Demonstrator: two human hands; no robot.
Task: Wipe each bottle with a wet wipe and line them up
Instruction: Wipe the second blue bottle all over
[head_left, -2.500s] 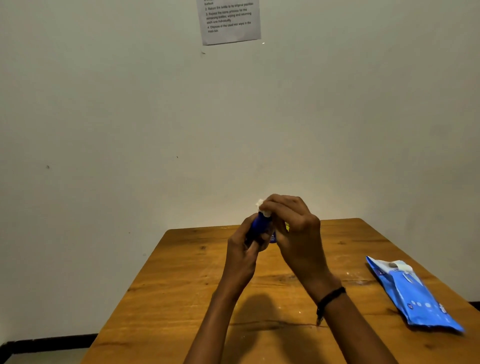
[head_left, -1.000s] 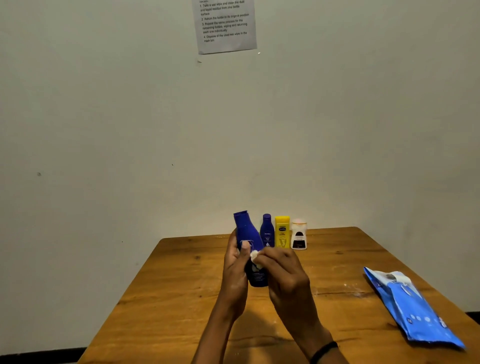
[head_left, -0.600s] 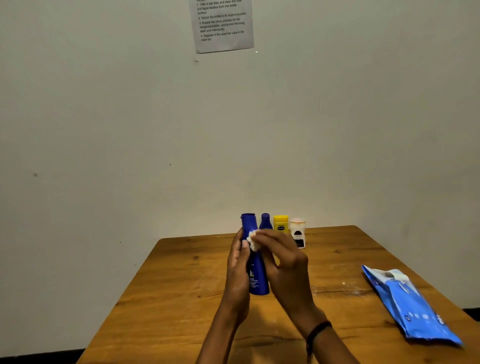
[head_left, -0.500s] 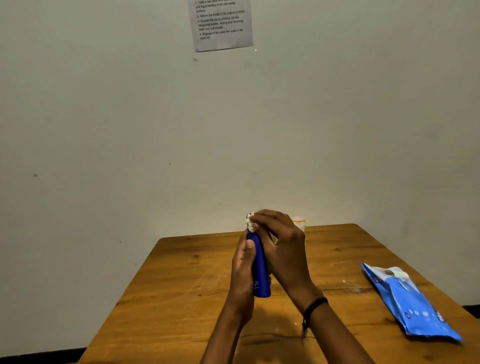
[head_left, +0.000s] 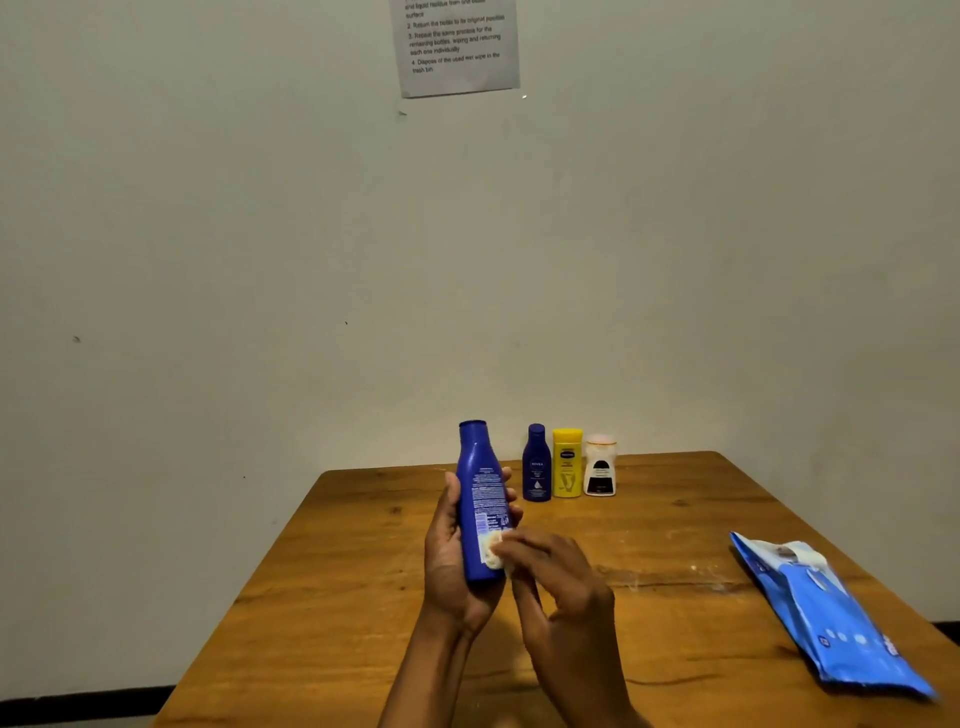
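Observation:
My left hand (head_left: 451, 566) grips a tall blue lotion bottle (head_left: 479, 483) upright above the wooden table (head_left: 363, 597), its printed back label facing me. Against the bottle's lower part, my right hand (head_left: 558, 587) pinches a small white wet wipe (head_left: 492, 550). At the table's far edge three bottles stand side by side: a small blue bottle (head_left: 536, 463), a yellow bottle (head_left: 567, 463) and a white bottle with a dark label (head_left: 600, 466).
A blue wet-wipe pack (head_left: 831, 618) lies on the table's right side, its flap partly lifted. A printed instruction sheet (head_left: 457, 44) hangs on the pale wall behind the table. The table's left edge drops off to the floor.
My right hand has slid the wipe from the bottle's cap down to its lower body. The bottle sits a little lower, so the three bottles behind show again.

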